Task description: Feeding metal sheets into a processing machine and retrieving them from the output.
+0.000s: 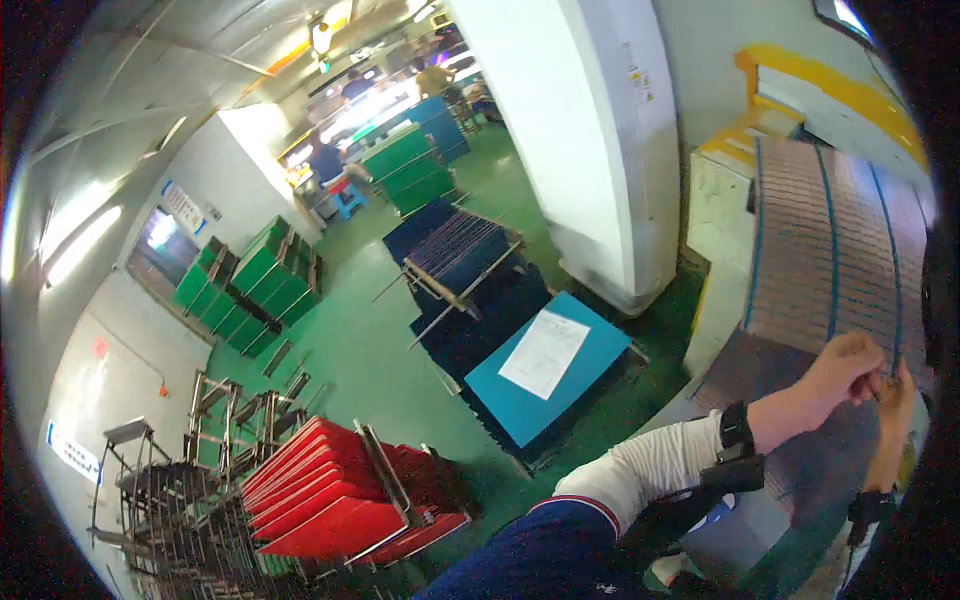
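Note:
Both hands meet at the right side of the view, over a large curved sheet (790, 240) with fine rows of dark marks and blue lines running along it. My left hand (848, 368) has its fingers bent and pressed together. My right hand (893, 405) is right beside it, with its fingertips drawn together near one of the blue lines. Anything pinched between them is too small to make out. A black band (737, 435) circles the left wrist, below it a white sleeve (655, 465).
A white pillar (590, 150) stands ahead. To its left, a blue board (500, 400) bearing a white paper (545, 352) lies on a dark stack. Red panels (330, 490) in a metal rack stand at lower left, green bins (275, 270) farther back. People sit at lit benches in the distance.

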Action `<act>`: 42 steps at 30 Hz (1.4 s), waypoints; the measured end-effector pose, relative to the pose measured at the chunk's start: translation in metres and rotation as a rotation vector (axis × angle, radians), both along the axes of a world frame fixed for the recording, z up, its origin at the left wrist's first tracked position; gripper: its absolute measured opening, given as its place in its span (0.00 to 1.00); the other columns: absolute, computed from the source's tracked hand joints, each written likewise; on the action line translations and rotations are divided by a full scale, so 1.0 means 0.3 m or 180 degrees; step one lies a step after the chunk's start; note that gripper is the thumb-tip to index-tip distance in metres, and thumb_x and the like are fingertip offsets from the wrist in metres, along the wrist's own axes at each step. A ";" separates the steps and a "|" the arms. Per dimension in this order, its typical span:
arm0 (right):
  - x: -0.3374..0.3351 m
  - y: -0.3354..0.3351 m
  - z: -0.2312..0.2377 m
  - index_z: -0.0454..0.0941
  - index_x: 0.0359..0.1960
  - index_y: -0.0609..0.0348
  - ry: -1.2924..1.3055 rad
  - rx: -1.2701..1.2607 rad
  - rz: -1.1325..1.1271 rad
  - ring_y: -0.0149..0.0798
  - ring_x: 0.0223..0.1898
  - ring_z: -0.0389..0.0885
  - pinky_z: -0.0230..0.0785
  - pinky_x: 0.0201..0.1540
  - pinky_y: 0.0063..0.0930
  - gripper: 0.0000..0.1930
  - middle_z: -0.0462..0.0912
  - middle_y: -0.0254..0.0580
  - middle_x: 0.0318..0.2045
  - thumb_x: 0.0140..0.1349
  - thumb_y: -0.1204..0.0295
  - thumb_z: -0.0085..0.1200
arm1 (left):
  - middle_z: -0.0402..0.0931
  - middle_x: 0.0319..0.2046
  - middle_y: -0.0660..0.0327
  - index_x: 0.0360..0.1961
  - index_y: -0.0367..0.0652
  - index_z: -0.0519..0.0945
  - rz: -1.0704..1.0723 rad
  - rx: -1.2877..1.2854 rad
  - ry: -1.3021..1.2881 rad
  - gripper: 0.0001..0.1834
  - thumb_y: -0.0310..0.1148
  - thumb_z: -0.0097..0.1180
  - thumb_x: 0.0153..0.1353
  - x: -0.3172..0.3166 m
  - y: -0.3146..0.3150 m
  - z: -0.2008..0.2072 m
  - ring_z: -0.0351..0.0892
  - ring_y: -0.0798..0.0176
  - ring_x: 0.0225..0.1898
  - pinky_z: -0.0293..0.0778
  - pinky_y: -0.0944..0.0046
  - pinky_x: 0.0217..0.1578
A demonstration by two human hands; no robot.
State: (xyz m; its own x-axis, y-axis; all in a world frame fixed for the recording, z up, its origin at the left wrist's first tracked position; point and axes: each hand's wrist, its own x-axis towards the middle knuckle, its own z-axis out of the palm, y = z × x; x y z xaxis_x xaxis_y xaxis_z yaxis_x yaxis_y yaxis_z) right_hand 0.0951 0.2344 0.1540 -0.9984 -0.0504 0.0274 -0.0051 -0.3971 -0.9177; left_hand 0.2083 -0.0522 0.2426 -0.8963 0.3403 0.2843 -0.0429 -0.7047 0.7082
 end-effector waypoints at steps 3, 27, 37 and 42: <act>-0.016 -0.029 -0.020 0.76 0.35 0.53 0.0115 0.0559 0.0701 0.26 0.22 0.73 0.67 0.25 0.20 0.15 0.76 0.31 0.24 0.66 0.56 0.47 | 0.73 0.21 0.65 0.29 0.46 0.71 -0.0134 0.0148 0.0334 0.11 0.39 0.53 0.64 -0.014 0.007 -0.009 0.72 0.71 0.21 0.63 0.72 0.18; -0.027 -0.271 0.025 0.75 0.42 0.56 -0.0022 0.0239 0.0126 0.39 0.38 0.78 0.73 0.43 0.34 0.13 0.80 0.42 0.39 0.66 0.61 0.49 | 0.75 0.30 0.62 0.39 0.41 0.77 -0.0359 -0.0347 -0.0298 0.11 0.37 0.55 0.62 0.018 0.006 0.050 0.74 0.68 0.30 0.72 0.69 0.33; 0.005 -0.227 0.174 0.81 0.40 0.57 0.1327 0.2784 -0.1397 0.39 0.41 0.79 0.71 0.44 0.35 0.15 0.82 0.39 0.35 0.62 0.58 0.53 | 0.78 0.30 0.59 0.38 0.39 0.78 -0.0663 -0.0257 -0.0422 0.09 0.33 0.51 0.66 0.003 0.063 0.051 0.76 0.65 0.29 0.73 0.66 0.32; -0.061 -0.246 0.140 0.77 0.52 0.47 0.2745 0.4768 -0.2281 0.49 0.55 0.71 0.60 0.57 0.48 0.20 0.74 0.44 0.53 0.58 0.57 0.55 | 0.78 0.30 0.60 0.38 0.38 0.77 -0.0743 -0.0323 -0.0429 0.09 0.33 0.51 0.66 0.020 0.085 0.051 0.75 0.69 0.29 0.70 0.69 0.31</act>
